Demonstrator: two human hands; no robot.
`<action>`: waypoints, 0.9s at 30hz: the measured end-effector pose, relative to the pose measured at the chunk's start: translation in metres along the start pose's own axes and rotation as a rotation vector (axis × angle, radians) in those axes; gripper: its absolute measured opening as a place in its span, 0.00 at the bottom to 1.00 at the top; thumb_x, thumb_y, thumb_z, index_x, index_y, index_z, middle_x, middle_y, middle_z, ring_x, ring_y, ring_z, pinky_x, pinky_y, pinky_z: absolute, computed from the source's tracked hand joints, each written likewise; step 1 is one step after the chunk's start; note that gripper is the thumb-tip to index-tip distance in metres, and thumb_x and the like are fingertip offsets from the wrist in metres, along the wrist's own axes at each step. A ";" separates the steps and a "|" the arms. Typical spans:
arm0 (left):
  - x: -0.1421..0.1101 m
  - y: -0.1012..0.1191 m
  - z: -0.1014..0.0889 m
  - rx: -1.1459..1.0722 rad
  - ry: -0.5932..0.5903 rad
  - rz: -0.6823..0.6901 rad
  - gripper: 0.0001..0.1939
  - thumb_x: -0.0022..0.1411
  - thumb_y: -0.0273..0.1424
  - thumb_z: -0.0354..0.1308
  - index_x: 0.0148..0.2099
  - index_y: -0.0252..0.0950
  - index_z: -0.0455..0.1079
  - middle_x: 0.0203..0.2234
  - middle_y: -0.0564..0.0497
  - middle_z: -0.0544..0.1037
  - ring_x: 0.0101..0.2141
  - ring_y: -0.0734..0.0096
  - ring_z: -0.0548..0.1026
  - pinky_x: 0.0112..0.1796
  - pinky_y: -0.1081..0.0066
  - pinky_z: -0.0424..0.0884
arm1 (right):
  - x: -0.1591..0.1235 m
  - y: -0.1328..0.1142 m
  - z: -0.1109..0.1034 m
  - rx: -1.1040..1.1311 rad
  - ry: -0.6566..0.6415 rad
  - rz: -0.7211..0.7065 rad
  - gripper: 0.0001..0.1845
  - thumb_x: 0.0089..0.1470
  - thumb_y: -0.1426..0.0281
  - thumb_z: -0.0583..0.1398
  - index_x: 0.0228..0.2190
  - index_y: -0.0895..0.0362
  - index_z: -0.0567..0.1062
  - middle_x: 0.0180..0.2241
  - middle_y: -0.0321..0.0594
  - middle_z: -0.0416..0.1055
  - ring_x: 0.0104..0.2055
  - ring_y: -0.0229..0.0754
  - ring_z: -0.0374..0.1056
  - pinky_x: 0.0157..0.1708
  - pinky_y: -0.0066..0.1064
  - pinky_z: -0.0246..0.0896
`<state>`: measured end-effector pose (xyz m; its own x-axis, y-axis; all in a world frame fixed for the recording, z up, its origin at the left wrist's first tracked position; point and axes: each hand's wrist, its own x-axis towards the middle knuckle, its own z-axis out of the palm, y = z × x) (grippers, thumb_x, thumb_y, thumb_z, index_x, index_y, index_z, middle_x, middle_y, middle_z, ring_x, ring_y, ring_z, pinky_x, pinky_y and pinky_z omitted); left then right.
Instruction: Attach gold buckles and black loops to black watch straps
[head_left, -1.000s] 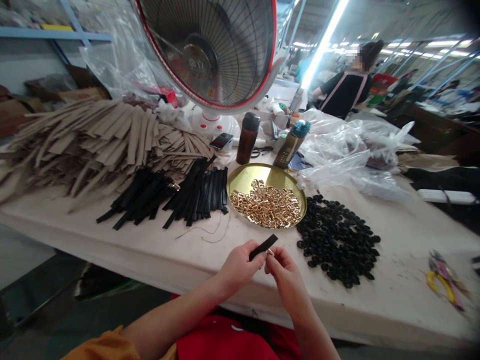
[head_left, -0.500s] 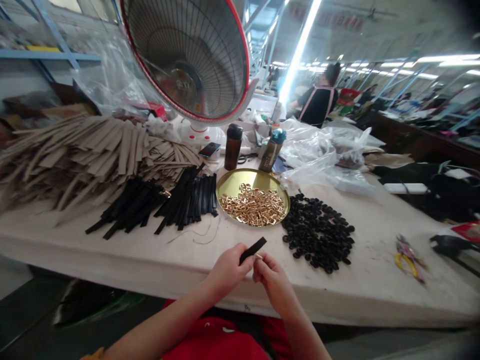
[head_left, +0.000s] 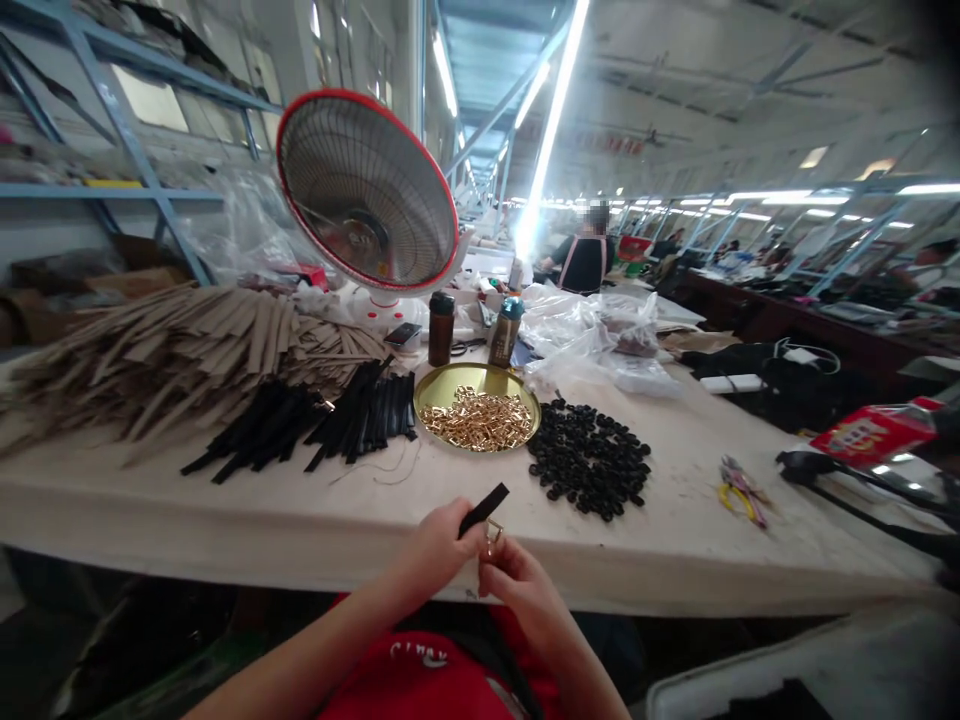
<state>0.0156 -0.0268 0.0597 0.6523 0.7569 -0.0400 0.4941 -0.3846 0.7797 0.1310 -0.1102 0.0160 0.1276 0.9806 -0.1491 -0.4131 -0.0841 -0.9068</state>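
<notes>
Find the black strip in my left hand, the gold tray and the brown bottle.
Black strip [head_left: 484, 509]: head view, its flat face.
Gold tray [head_left: 445, 384]: head view, bare inside.
Brown bottle [head_left: 440, 343]: head view, its body.

The single head-worn camera looked forward and down, near the bare left hand [head_left: 444, 540] and bare right hand [head_left: 516, 575], over a cream cloth-covered table [head_left: 682, 510] into a blurred, apparently deep hall [head_left: 675, 110].

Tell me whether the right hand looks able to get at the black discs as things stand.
Probably yes: only bare tablecloth shows between the right hand and the black discs, though a gold buckle seems pinched in that hand and might need setting down first.
</notes>
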 end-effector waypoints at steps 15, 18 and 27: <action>-0.003 -0.008 0.013 -0.392 -0.188 -0.083 0.14 0.60 0.39 0.41 0.38 0.35 0.59 0.21 0.58 0.65 0.15 0.81 0.58 0.17 0.79 0.55 | 0.001 0.000 -0.018 0.176 0.409 -0.078 0.14 0.40 0.67 0.65 0.32 0.53 0.72 0.29 0.33 0.70 0.26 0.32 0.64 0.30 0.27 0.65; 0.005 -0.019 0.003 -0.302 -0.223 -0.040 0.12 0.60 0.37 0.42 0.35 0.35 0.61 0.20 0.57 0.67 0.19 0.79 0.61 0.22 0.78 0.57 | 0.018 0.002 -0.021 0.362 0.428 0.004 0.15 0.38 0.68 0.66 0.33 0.52 0.73 0.32 0.34 0.71 0.27 0.33 0.67 0.29 0.27 0.68; 0.038 -0.032 -0.005 -0.442 -0.240 -0.115 0.06 0.53 0.28 0.47 0.34 0.35 0.63 0.24 0.55 0.70 0.25 0.76 0.66 0.27 0.77 0.60 | 0.051 0.004 0.008 0.052 0.446 0.040 0.12 0.41 0.64 0.64 0.30 0.56 0.72 0.27 0.36 0.71 0.26 0.35 0.65 0.27 0.28 0.63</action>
<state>0.0222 0.0169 0.0361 0.7471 0.6189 -0.2424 0.3138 -0.0068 0.9495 0.1290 -0.0596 0.0079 0.4820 0.8034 -0.3495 -0.4693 -0.1001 -0.8774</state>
